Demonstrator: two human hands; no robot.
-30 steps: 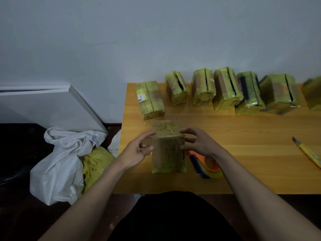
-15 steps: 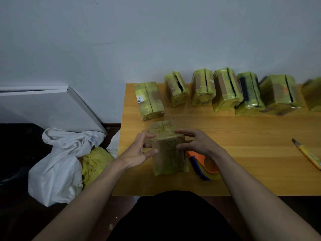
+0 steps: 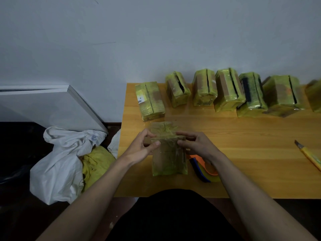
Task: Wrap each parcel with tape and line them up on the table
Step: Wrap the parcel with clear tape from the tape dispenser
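Parcel (image 3: 169, 153) stands on the desk (image 3: 243, 145), near its front-left edge. Left hand (image 3: 140, 150) and right hand (image 3: 198, 146) grip its top, fingers pinching the sides. Tape dispenser (image 3: 203, 169) just right; wrapped parcels (image 3: 225, 93) line the back.
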